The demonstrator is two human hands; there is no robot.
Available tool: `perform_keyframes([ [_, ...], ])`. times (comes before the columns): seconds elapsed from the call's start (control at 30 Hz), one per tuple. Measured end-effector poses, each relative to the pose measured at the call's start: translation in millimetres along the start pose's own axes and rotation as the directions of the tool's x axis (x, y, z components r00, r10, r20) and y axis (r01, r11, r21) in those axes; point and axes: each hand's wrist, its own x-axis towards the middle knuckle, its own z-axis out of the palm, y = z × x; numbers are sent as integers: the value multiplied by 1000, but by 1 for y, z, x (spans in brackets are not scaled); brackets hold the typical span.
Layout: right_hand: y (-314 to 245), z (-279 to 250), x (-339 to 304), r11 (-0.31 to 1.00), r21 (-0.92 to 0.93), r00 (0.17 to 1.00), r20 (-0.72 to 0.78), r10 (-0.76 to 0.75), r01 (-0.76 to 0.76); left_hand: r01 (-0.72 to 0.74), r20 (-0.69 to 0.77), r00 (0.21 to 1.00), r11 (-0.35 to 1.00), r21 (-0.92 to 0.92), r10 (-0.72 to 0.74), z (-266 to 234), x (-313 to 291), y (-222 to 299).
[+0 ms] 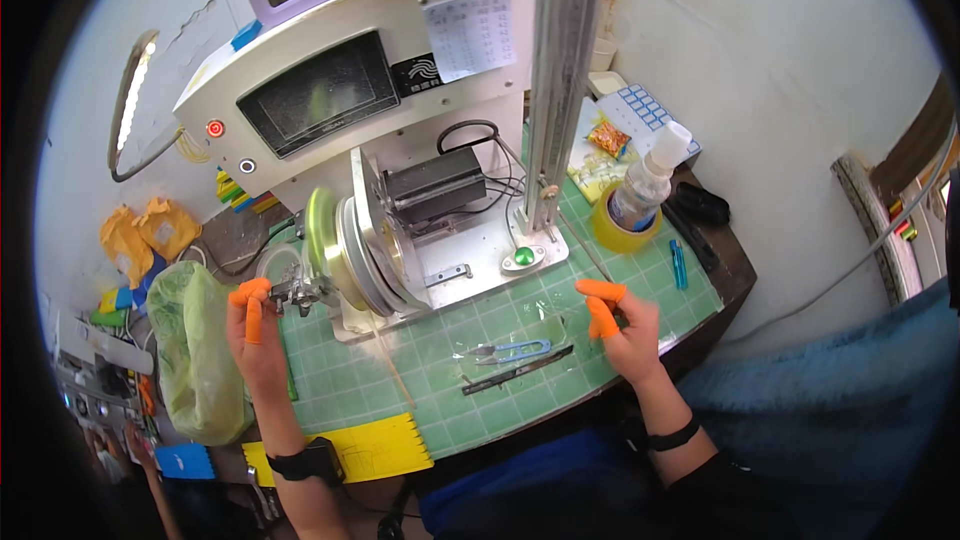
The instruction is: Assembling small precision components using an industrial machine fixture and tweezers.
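Observation:
My left hand [252, 335] wears orange finger cots. Its thumb and finger are closed in a pinch beside a small metal fitting [298, 292] on the machine's left side; anything pinched is too small to make out. Orange cots also cover two fingertips of my right hand [630, 335], raised over the mat's right part. Those tips meet in a pinch too, with no visible object between them. Between the hands lie blue-handled thread snips [520, 351] and a dark narrow strip [518, 372]. A round yellow-green spool or wheel [322, 240] is mounted by the fitting.
The white machine [310, 175] with a dark screen stands behind a green cutting mat [480, 418]. A metal column [562, 90] rises at its right. Nearby are a clear bottle [640, 190] in a yellow tape roll [625, 232], a green plastic bag [195, 360] and a yellow notched sheet [385, 448].

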Motion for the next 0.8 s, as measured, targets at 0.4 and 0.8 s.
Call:
perform_keyframes([
  [0.4, 10, 3, 3, 982, 176, 998, -5, 69, -67, 121, 51, 992, 968, -220, -112, -26, -1, -12],
  [0.8, 15, 0, -1, 977, 192, 996, 41, 83, -89, 147, 94, 988, 945, -293, -124, -30, -3, -9],
])
